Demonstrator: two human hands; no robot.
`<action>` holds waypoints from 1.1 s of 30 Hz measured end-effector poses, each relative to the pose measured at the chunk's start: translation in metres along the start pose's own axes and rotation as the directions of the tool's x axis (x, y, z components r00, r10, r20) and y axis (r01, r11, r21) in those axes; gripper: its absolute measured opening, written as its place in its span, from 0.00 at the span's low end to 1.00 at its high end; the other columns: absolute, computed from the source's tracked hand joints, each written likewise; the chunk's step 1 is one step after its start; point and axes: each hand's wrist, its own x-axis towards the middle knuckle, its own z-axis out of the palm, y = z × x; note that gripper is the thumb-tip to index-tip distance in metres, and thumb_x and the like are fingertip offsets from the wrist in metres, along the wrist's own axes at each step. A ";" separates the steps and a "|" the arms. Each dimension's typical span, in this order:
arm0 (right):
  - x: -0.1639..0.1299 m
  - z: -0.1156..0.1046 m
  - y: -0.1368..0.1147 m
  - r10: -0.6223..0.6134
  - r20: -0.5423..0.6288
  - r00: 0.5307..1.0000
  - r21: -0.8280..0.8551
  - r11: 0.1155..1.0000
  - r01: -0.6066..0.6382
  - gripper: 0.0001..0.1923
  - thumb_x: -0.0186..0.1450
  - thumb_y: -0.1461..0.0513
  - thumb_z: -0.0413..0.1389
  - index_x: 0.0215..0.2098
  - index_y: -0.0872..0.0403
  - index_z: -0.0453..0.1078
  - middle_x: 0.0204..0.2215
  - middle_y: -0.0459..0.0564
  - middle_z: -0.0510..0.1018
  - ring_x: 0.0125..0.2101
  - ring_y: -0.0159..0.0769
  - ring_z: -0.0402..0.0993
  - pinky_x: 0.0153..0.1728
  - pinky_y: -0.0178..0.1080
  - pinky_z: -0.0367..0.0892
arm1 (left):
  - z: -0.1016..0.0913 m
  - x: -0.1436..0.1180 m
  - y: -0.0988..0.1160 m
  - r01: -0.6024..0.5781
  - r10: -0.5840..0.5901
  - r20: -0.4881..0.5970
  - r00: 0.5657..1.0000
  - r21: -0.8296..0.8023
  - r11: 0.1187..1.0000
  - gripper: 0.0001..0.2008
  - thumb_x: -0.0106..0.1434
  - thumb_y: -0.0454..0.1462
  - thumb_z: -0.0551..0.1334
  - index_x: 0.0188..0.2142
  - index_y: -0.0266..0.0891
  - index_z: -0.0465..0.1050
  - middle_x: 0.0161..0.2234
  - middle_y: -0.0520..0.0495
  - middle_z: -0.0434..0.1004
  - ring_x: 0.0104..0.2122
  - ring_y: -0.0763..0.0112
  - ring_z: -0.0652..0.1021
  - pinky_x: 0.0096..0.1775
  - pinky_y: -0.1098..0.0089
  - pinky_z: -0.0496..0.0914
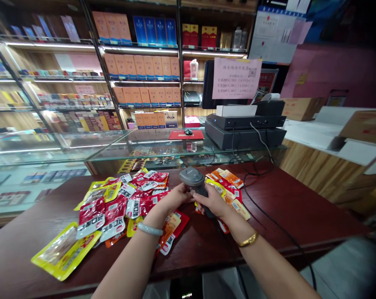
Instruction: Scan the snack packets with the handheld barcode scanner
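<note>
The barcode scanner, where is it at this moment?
In the head view, the barcode scanner is at the centre of the dark red counter, gripped by the right hand, between the two piles of snack packets.

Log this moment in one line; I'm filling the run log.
right hand: grips grey handheld barcode scanner | left hand: touching scanner | red and yellow snack packets: scattered on dark red wooden counter

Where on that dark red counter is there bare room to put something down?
Bare patches: the counter's right end beyond the black cable, and the near edge left of the left hand. Crowded: the middle, with snack packets around the scanner.
</note>
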 end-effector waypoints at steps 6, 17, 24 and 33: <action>-0.001 0.000 0.001 0.018 -0.014 1.000 0.024 1.000 -0.017 0.21 0.61 0.48 0.66 0.39 0.50 0.65 0.16 0.37 0.72 0.14 0.30 0.66 0.17 0.33 0.64 | -0.053 -0.013 0.041 0.112 0.238 -0.403 0.884 0.677 0.727 0.11 0.62 0.41 0.64 0.43 0.44 0.83 0.44 0.43 0.87 0.48 0.54 0.83 0.52 0.60 0.73; -0.003 0.001 -0.003 0.047 0.000 0.999 0.002 0.999 -0.047 0.21 0.61 0.49 0.67 0.40 0.50 0.64 0.17 0.37 0.72 0.13 0.30 0.66 0.16 0.33 0.64 | -0.073 -0.021 0.043 0.366 0.067 -0.418 0.906 0.854 0.370 0.16 0.63 0.49 0.66 0.45 0.47 0.85 0.46 0.40 0.87 0.48 0.48 0.82 0.47 0.60 0.71; -0.003 0.002 -0.003 0.042 0.006 0.999 0.020 0.999 -0.043 0.20 0.62 0.48 0.67 0.39 0.50 0.64 0.17 0.37 0.72 0.14 0.30 0.66 0.17 0.33 0.64 | -0.060 -0.030 0.040 0.217 -0.077 -0.204 0.976 0.944 0.247 0.33 0.41 0.48 0.79 0.49 0.48 0.81 0.60 0.33 0.78 0.62 0.35 0.73 0.59 0.48 0.66; -0.004 0.001 -0.005 0.053 0.019 0.998 0.004 0.999 -0.053 0.20 0.62 0.49 0.67 0.40 0.49 0.65 0.16 0.38 0.73 0.14 0.31 0.67 0.17 0.33 0.64 | -0.050 -0.027 0.049 0.321 0.055 -0.343 0.938 0.915 0.243 0.37 0.51 0.51 0.75 0.55 0.37 0.68 0.55 0.23 0.78 0.60 0.34 0.75 0.59 0.48 0.66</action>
